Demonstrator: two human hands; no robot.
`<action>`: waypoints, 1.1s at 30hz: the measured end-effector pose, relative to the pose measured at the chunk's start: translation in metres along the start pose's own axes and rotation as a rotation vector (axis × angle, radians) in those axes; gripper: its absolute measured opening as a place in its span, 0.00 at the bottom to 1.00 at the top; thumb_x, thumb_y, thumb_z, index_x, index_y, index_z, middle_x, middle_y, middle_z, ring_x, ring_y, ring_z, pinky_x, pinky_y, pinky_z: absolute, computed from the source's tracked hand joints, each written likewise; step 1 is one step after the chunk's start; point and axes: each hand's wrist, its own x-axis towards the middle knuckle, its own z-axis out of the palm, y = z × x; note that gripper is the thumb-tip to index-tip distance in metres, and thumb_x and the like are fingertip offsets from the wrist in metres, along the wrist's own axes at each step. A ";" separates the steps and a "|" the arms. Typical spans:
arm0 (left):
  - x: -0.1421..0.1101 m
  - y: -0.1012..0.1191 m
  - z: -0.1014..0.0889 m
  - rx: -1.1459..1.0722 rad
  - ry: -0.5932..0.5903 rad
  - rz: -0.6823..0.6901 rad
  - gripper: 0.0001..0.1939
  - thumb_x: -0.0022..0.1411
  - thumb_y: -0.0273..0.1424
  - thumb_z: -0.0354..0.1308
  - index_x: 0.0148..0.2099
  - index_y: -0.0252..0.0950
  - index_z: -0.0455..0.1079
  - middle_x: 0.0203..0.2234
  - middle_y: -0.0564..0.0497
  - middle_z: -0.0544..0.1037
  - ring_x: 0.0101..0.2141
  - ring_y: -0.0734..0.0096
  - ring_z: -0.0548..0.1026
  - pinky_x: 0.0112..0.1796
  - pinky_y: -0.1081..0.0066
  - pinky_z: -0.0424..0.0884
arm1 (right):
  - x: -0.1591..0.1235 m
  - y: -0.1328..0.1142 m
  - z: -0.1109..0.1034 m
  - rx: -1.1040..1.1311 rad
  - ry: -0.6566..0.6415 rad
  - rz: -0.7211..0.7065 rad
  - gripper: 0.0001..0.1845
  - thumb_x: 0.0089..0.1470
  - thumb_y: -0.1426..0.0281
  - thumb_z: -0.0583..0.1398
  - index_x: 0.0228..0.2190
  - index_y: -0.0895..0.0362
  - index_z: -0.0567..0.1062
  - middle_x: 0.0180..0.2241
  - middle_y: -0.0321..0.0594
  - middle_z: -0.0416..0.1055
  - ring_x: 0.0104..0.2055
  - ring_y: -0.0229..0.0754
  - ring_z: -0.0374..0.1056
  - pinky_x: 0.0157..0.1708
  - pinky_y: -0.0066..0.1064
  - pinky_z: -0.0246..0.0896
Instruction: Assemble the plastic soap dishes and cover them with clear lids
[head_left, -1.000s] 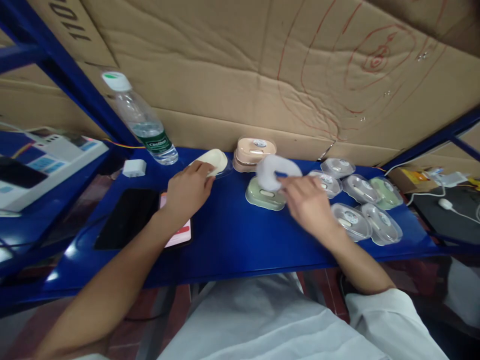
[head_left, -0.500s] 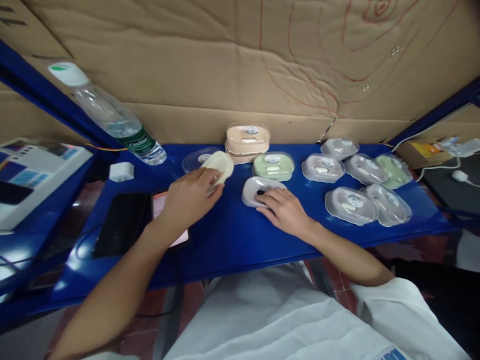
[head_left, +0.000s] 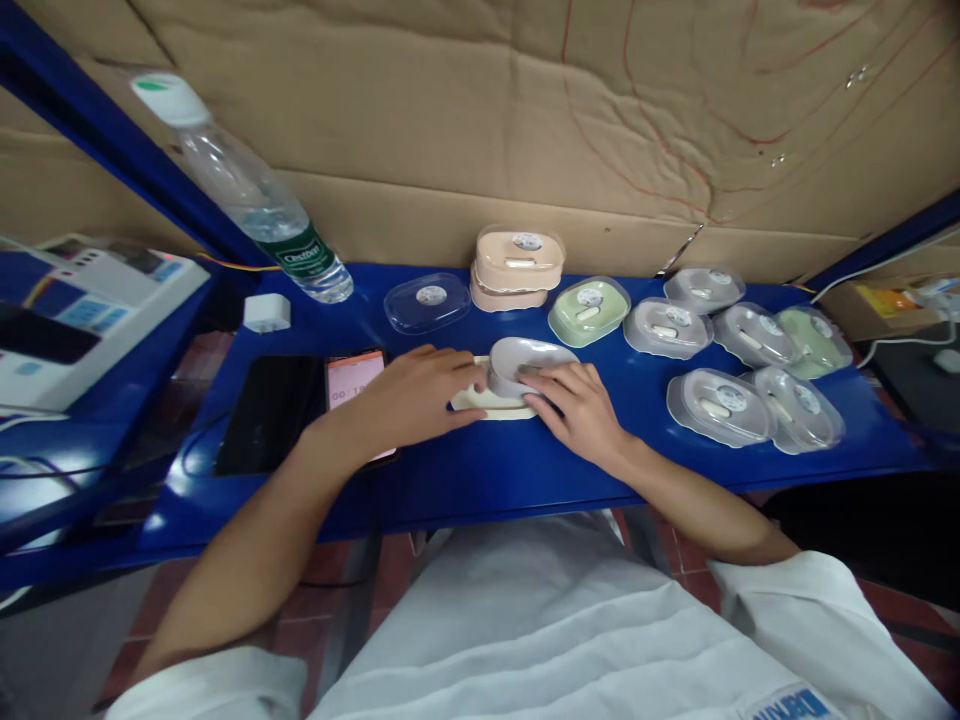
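My left hand [head_left: 420, 395] has its thumb and fingers around the left end of a shallow cream oval tray [head_left: 501, 413], which lies on the blue table. A deeper grey oval plastic dish [head_left: 529, 352] sits over that tray, slightly tilted. My right hand [head_left: 574, 400] grips the grey dish at its near right side, fingertips reaching inside it. Behind my hands lies a clear oval lid [head_left: 426, 304] with a round sticker. Part of the cream tray is hidden by the dish and my fingers.
Stacked peach boxes [head_left: 519, 265] and a green box [head_left: 589, 310] stand at the back. Several grey lidded boxes [head_left: 720, 405] sit on the right. Leftward are a water bottle [head_left: 270, 215], a white charger [head_left: 266, 312], a black phone [head_left: 266, 415] and a lit phone [head_left: 352, 372].
My left hand has lowered the cream tray from the air onto the table, under the grey dish. My right hand has kept the dish, now over the tray. The view has shifted slightly.
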 end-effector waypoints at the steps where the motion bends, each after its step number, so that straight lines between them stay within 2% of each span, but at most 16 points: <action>1: -0.002 -0.006 -0.004 -0.005 0.012 -0.065 0.15 0.71 0.41 0.66 0.55 0.41 0.76 0.51 0.46 0.82 0.50 0.51 0.82 0.55 0.54 0.75 | 0.001 -0.002 0.002 -0.008 -0.026 -0.016 0.16 0.76 0.64 0.59 0.55 0.56 0.82 0.49 0.47 0.84 0.50 0.49 0.78 0.47 0.42 0.66; 4: -0.007 -0.021 -0.004 -0.124 -0.004 -0.176 0.27 0.68 0.46 0.66 0.64 0.44 0.69 0.58 0.45 0.78 0.52 0.48 0.81 0.51 0.55 0.78 | 0.008 -0.008 0.008 0.008 -0.154 -0.074 0.20 0.76 0.63 0.58 0.61 0.57 0.79 0.56 0.51 0.82 0.57 0.52 0.76 0.54 0.45 0.65; 7: -0.009 -0.026 0.006 -0.270 -0.051 -0.195 0.48 0.62 0.47 0.70 0.77 0.46 0.53 0.69 0.40 0.67 0.59 0.43 0.78 0.52 0.54 0.79 | 0.012 -0.014 0.015 0.062 -0.255 -0.134 0.24 0.77 0.64 0.57 0.67 0.57 0.73 0.62 0.52 0.78 0.65 0.52 0.72 0.65 0.48 0.59; 9: -0.008 -0.025 0.011 -0.295 -0.063 -0.195 0.56 0.61 0.44 0.71 0.81 0.46 0.44 0.74 0.39 0.60 0.65 0.42 0.74 0.55 0.53 0.78 | 0.012 -0.016 0.018 0.081 -0.270 -0.156 0.23 0.77 0.69 0.55 0.68 0.57 0.71 0.64 0.50 0.77 0.68 0.50 0.70 0.69 0.49 0.55; 12: -0.005 -0.022 0.013 -0.249 -0.105 -0.163 0.53 0.63 0.43 0.70 0.81 0.47 0.47 0.76 0.41 0.58 0.69 0.42 0.69 0.63 0.52 0.72 | 0.008 -0.014 0.021 0.076 -0.261 -0.173 0.25 0.75 0.77 0.53 0.68 0.57 0.71 0.66 0.48 0.76 0.69 0.48 0.69 0.71 0.48 0.52; 15: -0.004 -0.021 0.014 -0.177 -0.148 -0.162 0.51 0.65 0.44 0.69 0.81 0.43 0.48 0.76 0.39 0.61 0.71 0.40 0.66 0.68 0.48 0.66 | 0.006 -0.011 0.022 0.068 -0.259 -0.202 0.26 0.74 0.79 0.53 0.69 0.59 0.71 0.66 0.48 0.76 0.69 0.47 0.70 0.70 0.45 0.57; 18: -0.004 -0.024 0.017 -0.157 -0.150 -0.155 0.51 0.68 0.46 0.66 0.82 0.41 0.45 0.76 0.36 0.60 0.72 0.40 0.66 0.68 0.48 0.66 | 0.007 -0.010 0.020 0.034 -0.271 -0.239 0.25 0.75 0.78 0.52 0.69 0.61 0.71 0.66 0.49 0.76 0.69 0.48 0.71 0.68 0.44 0.62; 23: -0.005 -0.023 0.021 -0.132 -0.134 -0.127 0.50 0.70 0.47 0.65 0.83 0.42 0.43 0.76 0.36 0.59 0.70 0.42 0.68 0.67 0.50 0.67 | 0.007 -0.012 0.015 -0.019 -0.306 -0.242 0.27 0.74 0.78 0.53 0.70 0.58 0.71 0.66 0.51 0.75 0.68 0.52 0.71 0.67 0.50 0.67; 28: -0.001 -0.016 0.021 -0.080 -0.135 -0.133 0.50 0.70 0.43 0.64 0.83 0.41 0.41 0.76 0.34 0.59 0.68 0.40 0.70 0.64 0.48 0.70 | 0.005 -0.012 0.015 -0.090 -0.264 -0.267 0.23 0.76 0.76 0.53 0.66 0.59 0.75 0.63 0.51 0.79 0.65 0.52 0.74 0.62 0.46 0.71; 33: 0.002 -0.011 0.022 -0.051 -0.140 -0.117 0.48 0.72 0.41 0.63 0.83 0.38 0.43 0.76 0.32 0.58 0.69 0.39 0.69 0.65 0.47 0.69 | 0.003 -0.004 0.022 -0.073 -0.246 -0.268 0.25 0.74 0.79 0.52 0.67 0.62 0.73 0.63 0.53 0.78 0.66 0.53 0.72 0.61 0.46 0.71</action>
